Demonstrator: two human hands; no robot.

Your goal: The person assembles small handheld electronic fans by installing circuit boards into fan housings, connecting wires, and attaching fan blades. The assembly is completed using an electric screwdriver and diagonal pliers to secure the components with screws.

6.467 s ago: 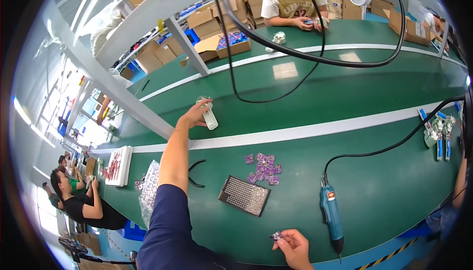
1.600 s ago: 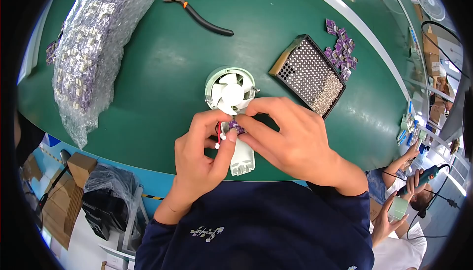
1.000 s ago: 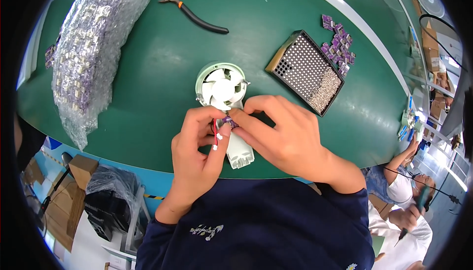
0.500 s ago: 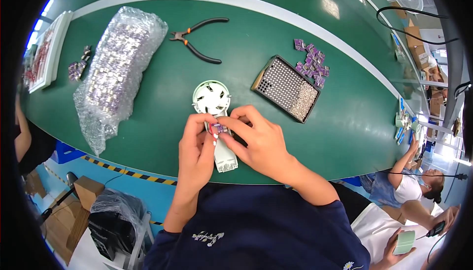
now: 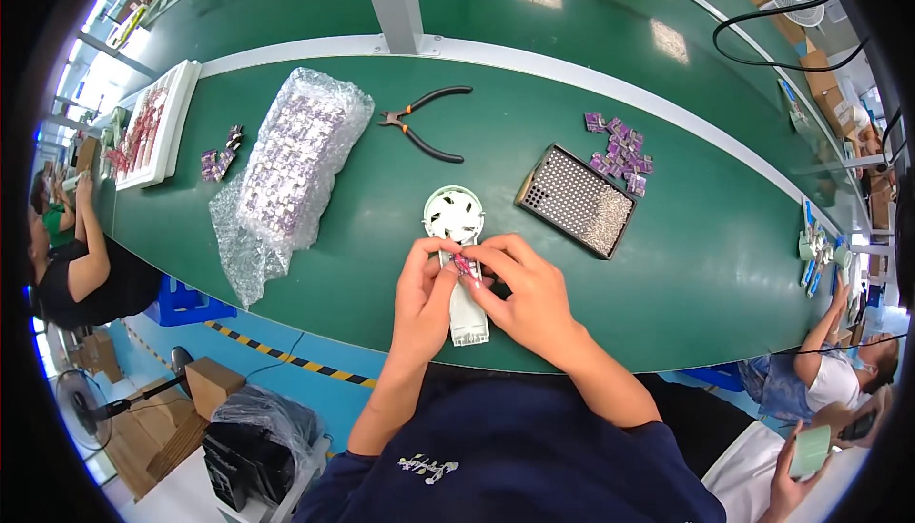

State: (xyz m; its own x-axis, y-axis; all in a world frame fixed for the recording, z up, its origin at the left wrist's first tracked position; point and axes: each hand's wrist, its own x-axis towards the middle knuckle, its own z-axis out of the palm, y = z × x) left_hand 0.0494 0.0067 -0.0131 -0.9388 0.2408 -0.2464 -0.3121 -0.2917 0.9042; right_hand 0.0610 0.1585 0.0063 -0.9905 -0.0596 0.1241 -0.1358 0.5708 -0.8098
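Observation:
My left hand (image 5: 422, 302) and my right hand (image 5: 530, 296) meet over a pale green handheld fan body (image 5: 467, 319), which lies on the table with its round head away from me. The round fan head (image 5: 454, 214) shows white blades and dark slots. Between my fingertips is a small purple circuit board (image 5: 463, 265) with red wire at it. Fingers of both hands are closed in a pinch around the board, partly covering it. How the wire joins the board is too small to tell.
Diagonal cutters (image 5: 426, 124) lie beyond the fan. To the left are bubble-wrapped circuit boards (image 5: 297, 165), several loose boards (image 5: 221, 155) and a white foam tray (image 5: 178, 132). On the right sit a black perforated box (image 5: 562, 197) with small metal parts and a pile of purple boards (image 5: 623, 149). Co-workers sit at both sides.
The whole view has shifted, so the table things appear further right and lower. Both hands stay at the circuit board, which has turned between my fingers and shows more red.

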